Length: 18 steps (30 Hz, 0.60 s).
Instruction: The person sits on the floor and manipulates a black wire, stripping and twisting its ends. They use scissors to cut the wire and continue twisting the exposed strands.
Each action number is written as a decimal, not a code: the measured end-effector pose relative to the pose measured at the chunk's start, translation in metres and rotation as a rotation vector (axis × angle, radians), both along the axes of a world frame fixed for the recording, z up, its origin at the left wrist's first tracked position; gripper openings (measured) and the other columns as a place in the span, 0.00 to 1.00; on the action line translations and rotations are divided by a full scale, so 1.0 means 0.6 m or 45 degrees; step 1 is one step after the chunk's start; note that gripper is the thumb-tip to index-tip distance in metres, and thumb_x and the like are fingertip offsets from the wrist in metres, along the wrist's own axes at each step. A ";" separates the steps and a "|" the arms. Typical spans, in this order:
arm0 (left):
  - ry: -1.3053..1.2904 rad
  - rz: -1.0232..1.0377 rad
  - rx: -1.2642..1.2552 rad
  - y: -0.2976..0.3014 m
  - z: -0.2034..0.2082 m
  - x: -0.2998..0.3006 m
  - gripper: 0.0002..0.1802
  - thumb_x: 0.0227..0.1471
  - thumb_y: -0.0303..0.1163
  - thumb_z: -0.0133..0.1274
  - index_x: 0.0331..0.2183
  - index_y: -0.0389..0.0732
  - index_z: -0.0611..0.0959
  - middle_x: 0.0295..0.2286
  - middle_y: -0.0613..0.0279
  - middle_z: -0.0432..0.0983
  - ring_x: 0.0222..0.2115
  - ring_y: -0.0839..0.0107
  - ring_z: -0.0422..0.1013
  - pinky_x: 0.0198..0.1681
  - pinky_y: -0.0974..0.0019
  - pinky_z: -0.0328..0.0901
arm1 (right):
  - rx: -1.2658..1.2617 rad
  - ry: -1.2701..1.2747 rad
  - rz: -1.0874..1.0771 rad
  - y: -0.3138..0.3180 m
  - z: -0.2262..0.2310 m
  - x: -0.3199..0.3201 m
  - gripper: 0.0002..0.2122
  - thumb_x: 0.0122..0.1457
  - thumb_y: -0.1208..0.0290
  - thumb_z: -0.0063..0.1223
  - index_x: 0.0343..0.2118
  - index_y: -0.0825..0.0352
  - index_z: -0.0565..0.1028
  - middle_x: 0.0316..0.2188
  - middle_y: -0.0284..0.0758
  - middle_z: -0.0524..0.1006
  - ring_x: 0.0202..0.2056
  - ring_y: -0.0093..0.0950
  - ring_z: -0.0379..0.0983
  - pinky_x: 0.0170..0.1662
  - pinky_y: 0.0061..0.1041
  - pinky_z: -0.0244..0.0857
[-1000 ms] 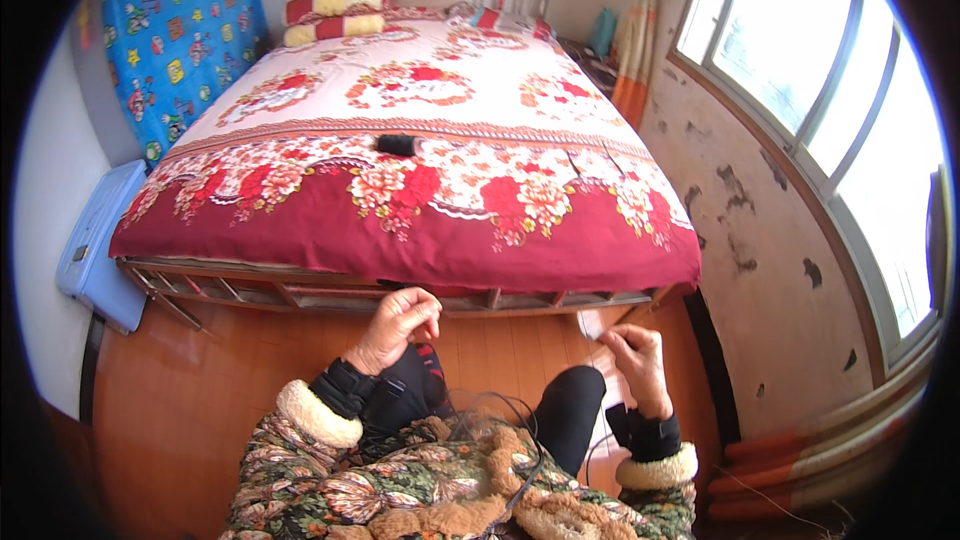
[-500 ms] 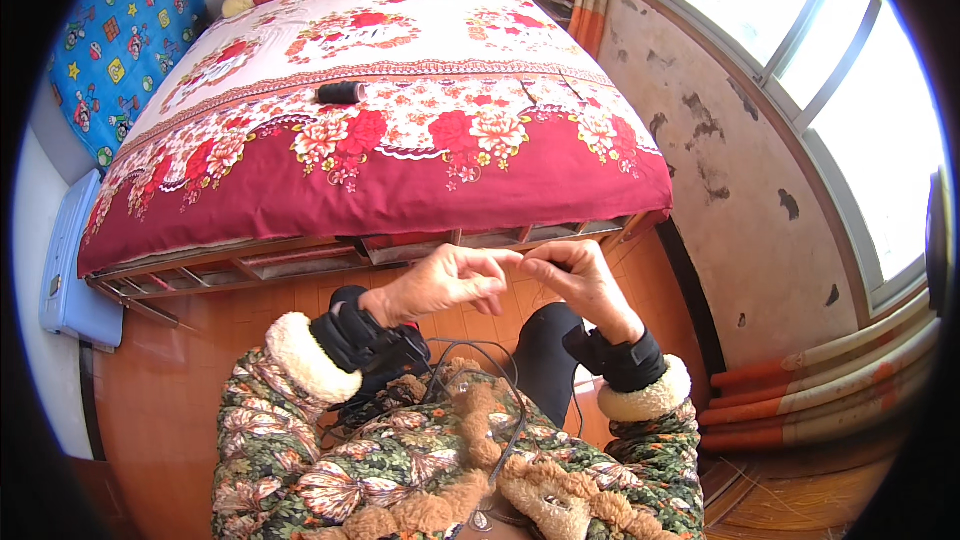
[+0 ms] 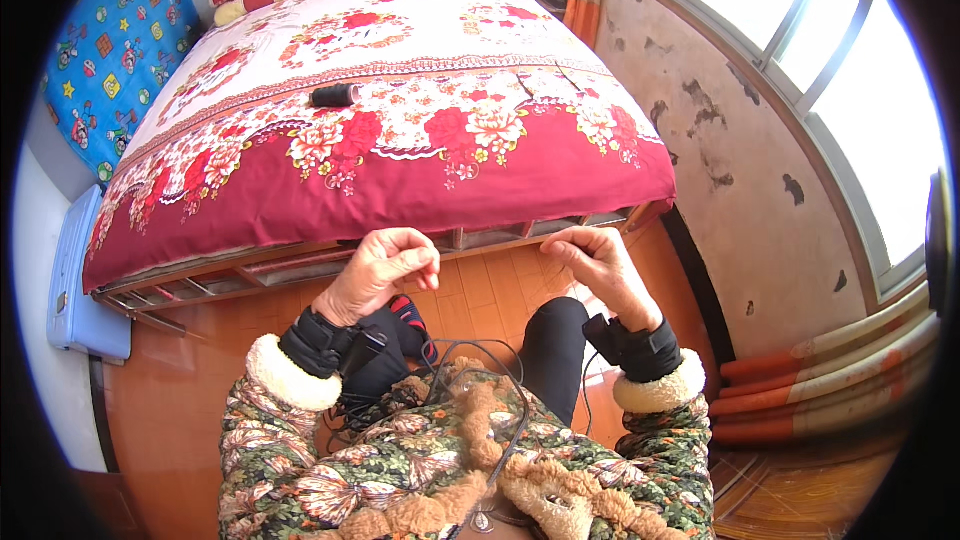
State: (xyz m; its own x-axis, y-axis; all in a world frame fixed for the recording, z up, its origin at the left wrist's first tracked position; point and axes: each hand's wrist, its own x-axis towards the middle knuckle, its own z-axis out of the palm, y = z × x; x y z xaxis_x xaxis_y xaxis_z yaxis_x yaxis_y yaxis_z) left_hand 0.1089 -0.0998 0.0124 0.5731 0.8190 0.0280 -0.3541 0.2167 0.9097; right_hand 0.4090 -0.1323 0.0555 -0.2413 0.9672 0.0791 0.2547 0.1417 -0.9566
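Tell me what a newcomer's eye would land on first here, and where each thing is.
Probably the big floral bed cover, crimson and pale pink, spreading across the upper middle. On it, left of centre, a small black spool stands out. Nearer, the left hand and right hand are raised apart from each other, each with thumb and forefinger drawn together.

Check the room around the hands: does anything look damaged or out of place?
Yes: the wall below the window looks damaged, with dark, ragged patches breaking its pale surface. Less striking, a black spool lies on its side on the bedspread, perhaps an unusual spot.
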 end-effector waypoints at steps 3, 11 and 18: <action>0.040 0.049 0.005 0.004 0.004 -0.016 0.05 0.56 0.30 0.51 0.31 0.39 0.79 0.26 0.66 0.76 0.26 0.78 0.74 0.29 0.77 0.68 | 0.051 -0.074 -0.040 0.006 0.014 0.012 0.09 0.59 0.71 0.52 0.33 0.73 0.77 0.27 0.30 0.77 0.33 0.15 0.69 0.38 0.18 0.64; 0.270 0.005 0.057 0.015 0.004 -0.010 0.08 0.55 0.32 0.52 0.34 0.38 0.80 0.30 0.65 0.78 0.27 0.79 0.73 0.30 0.78 0.66 | 0.221 -0.140 -0.159 0.012 0.109 0.064 0.08 0.59 0.73 0.51 0.32 0.74 0.77 0.26 0.28 0.77 0.31 0.15 0.69 0.37 0.17 0.64; 0.433 -0.271 0.057 0.042 -0.003 0.054 0.12 0.53 0.33 0.53 0.38 0.36 0.80 0.37 0.63 0.75 0.25 0.81 0.71 0.31 0.76 0.67 | 0.547 -0.246 -0.411 -0.002 0.205 0.109 0.08 0.59 0.72 0.50 0.33 0.71 0.78 0.22 0.24 0.73 0.20 0.10 0.61 0.22 0.11 0.55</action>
